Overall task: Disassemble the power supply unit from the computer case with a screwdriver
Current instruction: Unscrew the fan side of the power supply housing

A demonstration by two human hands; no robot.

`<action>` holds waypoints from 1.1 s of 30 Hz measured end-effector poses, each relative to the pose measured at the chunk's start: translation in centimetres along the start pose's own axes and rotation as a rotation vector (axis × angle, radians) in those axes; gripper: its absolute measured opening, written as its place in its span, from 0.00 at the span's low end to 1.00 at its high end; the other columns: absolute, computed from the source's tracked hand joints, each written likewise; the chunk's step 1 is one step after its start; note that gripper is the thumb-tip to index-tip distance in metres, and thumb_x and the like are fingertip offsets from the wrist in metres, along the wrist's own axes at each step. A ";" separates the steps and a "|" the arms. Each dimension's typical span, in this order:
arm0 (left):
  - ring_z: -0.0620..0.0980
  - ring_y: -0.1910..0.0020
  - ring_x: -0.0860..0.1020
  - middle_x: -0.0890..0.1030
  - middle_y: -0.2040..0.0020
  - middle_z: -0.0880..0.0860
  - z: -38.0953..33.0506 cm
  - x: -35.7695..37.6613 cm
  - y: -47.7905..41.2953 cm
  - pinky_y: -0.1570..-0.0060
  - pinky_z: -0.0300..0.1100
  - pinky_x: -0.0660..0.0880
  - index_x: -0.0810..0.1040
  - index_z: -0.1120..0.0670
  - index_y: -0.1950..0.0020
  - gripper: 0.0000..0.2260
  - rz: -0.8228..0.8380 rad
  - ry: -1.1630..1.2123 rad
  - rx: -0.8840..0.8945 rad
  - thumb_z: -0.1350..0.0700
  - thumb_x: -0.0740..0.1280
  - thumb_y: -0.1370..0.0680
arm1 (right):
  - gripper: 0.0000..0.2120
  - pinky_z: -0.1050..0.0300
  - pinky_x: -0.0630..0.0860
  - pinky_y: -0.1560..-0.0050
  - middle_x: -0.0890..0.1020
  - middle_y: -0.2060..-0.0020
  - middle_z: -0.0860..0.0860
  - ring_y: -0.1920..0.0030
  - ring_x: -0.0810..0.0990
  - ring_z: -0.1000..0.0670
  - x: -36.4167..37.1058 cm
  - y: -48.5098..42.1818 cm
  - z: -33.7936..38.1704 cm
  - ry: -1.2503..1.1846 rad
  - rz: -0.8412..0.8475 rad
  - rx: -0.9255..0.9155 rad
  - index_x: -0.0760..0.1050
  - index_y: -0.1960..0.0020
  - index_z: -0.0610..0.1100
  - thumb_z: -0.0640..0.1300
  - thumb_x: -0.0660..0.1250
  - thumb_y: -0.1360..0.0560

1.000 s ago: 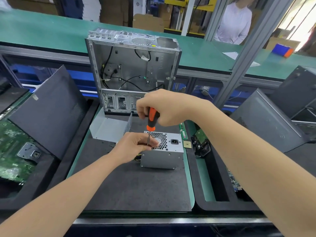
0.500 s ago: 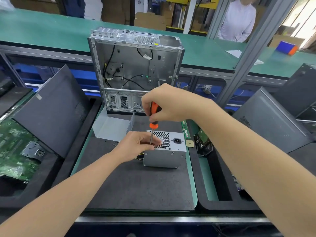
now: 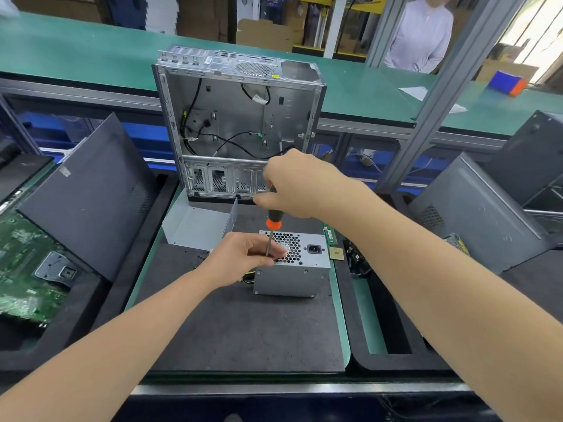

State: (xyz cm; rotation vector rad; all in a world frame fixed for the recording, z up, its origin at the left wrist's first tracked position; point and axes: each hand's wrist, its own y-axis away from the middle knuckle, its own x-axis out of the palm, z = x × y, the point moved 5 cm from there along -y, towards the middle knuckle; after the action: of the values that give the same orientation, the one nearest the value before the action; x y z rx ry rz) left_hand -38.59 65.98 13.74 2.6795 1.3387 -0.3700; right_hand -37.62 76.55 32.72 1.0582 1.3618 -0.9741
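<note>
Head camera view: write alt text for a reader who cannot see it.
A person's right hand grips an orange-and-black screwdriver upright over a grey power supply unit on a dark mat; the left hand pinches its shaft. An opened computer case stands behind.

You will find nothing legible here: the white label (image 3: 208,60) on the computer case (image 3: 237,117) and the pale tag (image 3: 64,171) on the black panel (image 3: 91,202) are too small to read.

The left hand (image 3: 243,257), curled round the shaft of the screwdriver (image 3: 272,222), covers the left end of the power supply unit (image 3: 292,269), so the tip cannot be seen. The right hand (image 3: 298,187) hides most of the handle. Left of the unit, dark specks (image 3: 199,255) are too small to name. Far left of it, the circuit board (image 3: 21,269) is cut by the edge.
</note>
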 end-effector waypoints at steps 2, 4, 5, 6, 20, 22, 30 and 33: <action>0.41 0.45 0.85 0.88 0.47 0.44 0.0 0.0 0.0 0.45 0.29 0.77 0.87 0.53 0.42 0.14 0.003 0.014 -0.009 0.68 0.73 0.22 | 0.11 0.55 0.71 0.65 0.75 0.64 0.54 0.60 0.78 0.46 -0.5 0.1 0.3 -0.058 0.067 -0.155 0.75 0.54 0.45 0.53 0.70 0.22; 0.42 0.44 0.85 0.88 0.47 0.44 0.0 0.0 0.1 0.44 0.30 0.78 0.87 0.52 0.42 0.14 0.001 0.023 -0.012 0.68 0.73 0.22 | 0.05 0.54 0.76 0.58 0.77 0.61 0.58 0.56 0.79 0.50 -1.1 0.5 0.4 -0.105 0.125 -0.265 0.79 0.53 0.49 0.47 0.74 0.25; 0.42 0.44 0.85 0.88 0.46 0.44 0.0 0.0 0.1 0.43 0.31 0.78 0.87 0.51 0.42 0.14 0.000 0.021 -0.012 0.68 0.73 0.22 | 0.05 0.53 0.78 0.55 0.79 0.60 0.59 0.55 0.80 0.52 -1.3 0.7 0.4 -0.113 0.143 -0.300 0.81 0.53 0.50 0.45 0.75 0.27; 0.42 0.44 0.85 0.88 0.46 0.44 0.0 0.0 0.2 0.43 0.31 0.78 0.87 0.51 0.42 0.14 -0.002 0.016 -0.008 0.68 0.73 0.22 | 0.07 0.52 0.79 0.54 0.80 0.59 0.59 0.55 0.80 0.53 -1.3 0.8 0.3 -0.110 0.158 -0.328 0.82 0.54 0.51 0.41 0.76 0.29; 0.40 0.46 0.85 0.88 0.49 0.43 -0.5 0.2 0.4 0.44 0.29 0.77 0.87 0.48 0.46 0.16 -0.039 -0.032 0.008 0.69 0.73 0.23 | 0.27 0.53 0.71 0.68 0.74 0.65 0.51 0.63 0.75 0.48 0.3 0.5 0.2 -0.058 -0.073 -0.109 0.72 0.60 0.46 0.71 0.62 0.23; 0.42 0.44 0.85 0.88 0.47 0.44 -0.5 0.3 0.5 0.41 0.33 0.78 0.87 0.48 0.43 0.16 -0.012 -0.014 -0.004 0.69 0.73 0.22 | 0.28 0.57 0.61 0.72 0.69 0.66 0.49 0.69 0.71 0.48 0.4 0.5 0.1 0.056 -0.119 -0.009 0.64 0.65 0.46 0.69 0.60 0.21; 0.54 0.44 0.82 0.84 0.41 0.59 2.3 -2.3 1.8 0.39 0.45 0.79 0.81 0.55 0.37 0.19 -0.308 0.324 -0.180 0.73 0.62 0.21 | 0.06 0.57 0.68 0.67 0.73 0.67 0.60 0.62 0.74 0.56 -0.2 0.5 0.7 -0.121 -0.013 -0.272 0.79 0.51 0.47 0.48 0.72 0.24; 0.53 0.48 0.82 0.83 0.40 0.58 3.5 -1.1 2.3 0.42 0.48 0.79 0.79 0.50 0.38 0.12 -0.245 0.240 -0.371 0.65 0.65 0.18 | 0.11 0.55 0.75 0.59 0.79 0.63 0.59 0.60 0.77 0.60 -0.6 0.5 -0.2 -0.239 0.038 -0.295 0.78 0.49 0.49 0.46 0.77 0.28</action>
State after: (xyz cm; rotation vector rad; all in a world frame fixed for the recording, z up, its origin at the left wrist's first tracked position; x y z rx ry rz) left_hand -37.94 63.01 10.62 2.3134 1.6211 0.1741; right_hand -37.15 76.84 33.33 0.7193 1.2374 -0.8132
